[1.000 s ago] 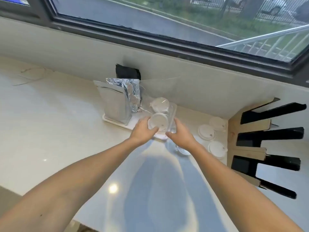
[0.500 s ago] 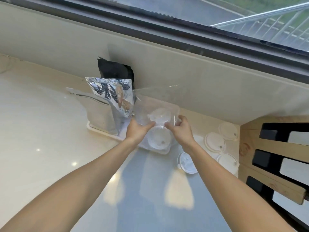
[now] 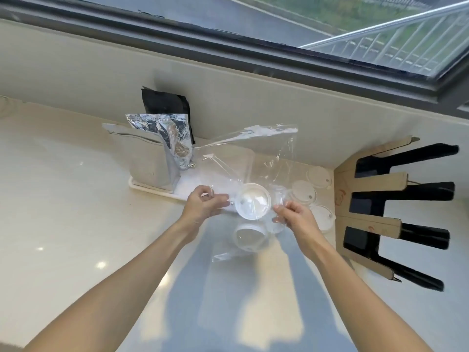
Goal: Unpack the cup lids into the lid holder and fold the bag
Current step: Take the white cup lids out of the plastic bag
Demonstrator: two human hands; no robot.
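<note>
A clear plastic bag (image 3: pixel 253 148) is held up over the counter, its far end raised toward the wall. My left hand (image 3: pixel 203 205) pinches its left edge and my right hand (image 3: pixel 291 217) pinches its right edge. Between my hands a white cup lid (image 3: pixel 252 200) shows through the plastic, and a second lid (image 3: pixel 250 236) lies just below it. Three more lids (image 3: pixel 303 191) rest on the counter beside the wooden lid holder (image 3: pixel 375 217) with black slots at the right.
A silver foil pouch (image 3: pixel 147 158), a crumpled foil bag (image 3: pixel 172 138) and a black pouch (image 3: pixel 165 105) stand on a white tray (image 3: pixel 152 193) against the wall at the back left. A window ledge runs above the counter.
My hands have moved apart and stretched the bag open wider. A lid now lies lower, toward me. The view has tilted and the bag's far end has risen.
</note>
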